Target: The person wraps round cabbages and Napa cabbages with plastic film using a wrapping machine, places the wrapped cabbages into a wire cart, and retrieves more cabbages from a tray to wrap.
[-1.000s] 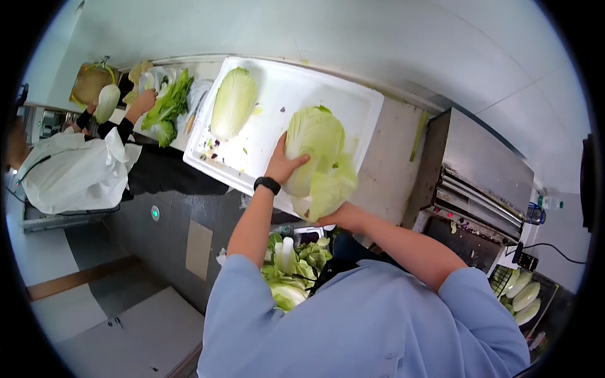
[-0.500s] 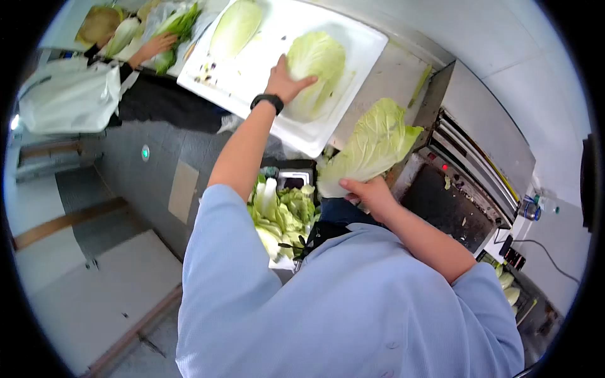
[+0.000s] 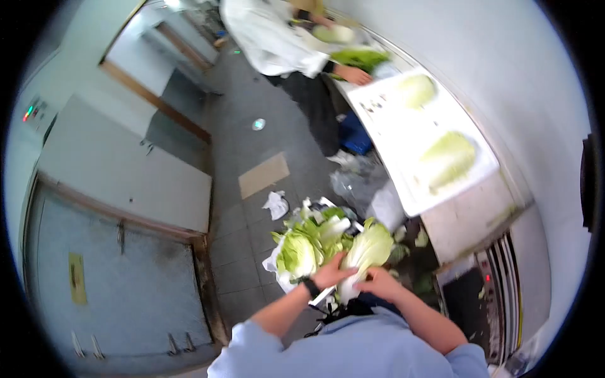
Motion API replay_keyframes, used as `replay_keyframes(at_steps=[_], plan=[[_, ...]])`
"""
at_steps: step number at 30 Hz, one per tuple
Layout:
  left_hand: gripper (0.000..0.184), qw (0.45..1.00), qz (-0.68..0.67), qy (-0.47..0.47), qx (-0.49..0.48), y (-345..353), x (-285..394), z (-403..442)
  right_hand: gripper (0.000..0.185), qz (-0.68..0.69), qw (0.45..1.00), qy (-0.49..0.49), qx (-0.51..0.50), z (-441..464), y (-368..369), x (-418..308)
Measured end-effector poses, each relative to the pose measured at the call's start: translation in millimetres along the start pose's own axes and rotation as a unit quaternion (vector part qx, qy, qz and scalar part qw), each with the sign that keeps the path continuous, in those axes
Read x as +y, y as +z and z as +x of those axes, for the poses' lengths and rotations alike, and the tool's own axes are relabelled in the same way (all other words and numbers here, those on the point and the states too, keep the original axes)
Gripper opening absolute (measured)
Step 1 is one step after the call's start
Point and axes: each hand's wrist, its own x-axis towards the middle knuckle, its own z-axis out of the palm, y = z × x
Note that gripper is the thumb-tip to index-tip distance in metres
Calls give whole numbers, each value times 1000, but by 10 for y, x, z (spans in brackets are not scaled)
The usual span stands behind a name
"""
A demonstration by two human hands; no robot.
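A loose cabbage leaf point(image 3: 370, 247) is between my hands, low in front of my body. My left hand point(image 3: 332, 272), below a black wristband, is closed on the leaf's left edge. On the other side, my right hand point(image 3: 380, 285) pinches it near its pale base. Just left of the leaf, a heap of cabbage leaves point(image 3: 300, 253) fills a container whose sides are mostly hidden. Two napa cabbages, one nearer point(image 3: 449, 157) and one farther point(image 3: 416, 91), lie in the white tray point(image 3: 413, 206).
A co-worker in a white apron point(image 3: 272, 38) stands beyond the tray, one hand point(image 3: 353, 74) near leafy greens point(image 3: 362, 59). A metal appliance point(image 3: 498, 296) is at right. Plastic bags point(image 3: 358, 186) lie below the counter; crumpled paper point(image 3: 276, 205) is on the floor.
The view has swung left and down. My left hand has left the cabbage in the tray and joined my right hand at the leaf, now beside the leaf heap.
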Motion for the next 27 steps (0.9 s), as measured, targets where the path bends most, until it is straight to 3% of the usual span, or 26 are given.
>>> replay_keyframes(at_steps=[2, 4, 6, 8, 10, 12, 13, 14, 16, 17, 18, 20, 22, 24, 25, 26, 27], plan=[[78, 950, -293, -45, 97, 18, -425, -392, 42, -10, 997, 40, -64, -26, 146, -217], [72, 909, -344, -56, 229, -100, -500, -755, 43, -29, 1000, -5, -2, -58, 258, -175], [80, 896, -261, -71, 352, -285, -1075, -871, 52, -61, 998, -3, -16, -88, 188, -29], [89, 897, -32, -127, 423, -440, -1893, -823, 53, -101, 995, 7, -4, -193, 68, 65], [94, 817, 124, -326, 459, -542, -1817, -879, 54, -86, 994, 56, 29, -380, -67, -46], [95, 890, 25, -168, 423, -802, -1971, -651, 53, -71, 995, 13, 67, -480, -263, 241], [100, 915, 63, -50, 396, -1066, -2053, -284, 45, -61, 994, 49, 83, -593, -329, 124], [100, 922, 50, -120, 364, -1300, -1040, -338, 42, -29, 990, 73, 113, -625, -362, 249], [93, 907, -89, 75, 404, -1904, 441, -118, 41, 17, 986, 99, 130, -739, -393, 162], [88, 872, -114, 213, 425, -2102, 1224, -142, 43, 34, 985, 116, 125, -783, -385, 75], [81, 846, -44, 259, 465, -2219, 1947, -214, 45, 53, 982, 131, 125, -806, -398, 3], [67, 820, -49, 363, 440, -2335, 2802, -106, 43, 3, 986, 53, 156, -731, -417, 275], [52, 814, -28, 456, 360, -2178, 3246, 192, 44, 19, 982, -7, 187, -863, -338, 16], [40, 829, -51, 502, 241, -1811, 3315, 774, 45, 5, 979, 12, 203, -939, -368, 33], [33, 865, -106, 461, 166, -1477, 3282, 1076, 45, 11, 974, 29, 224, -1055, -366, 31], [31, 870, -39, 478, 111, -1311, 2953, 1739, 44, 11, 970, 38, 240, -1110, -401, -8], [31, 918, 101, 366, 112, -958, 2946, 1823, 44, 11, 966, 44, 254, -1144, -447, -50]])
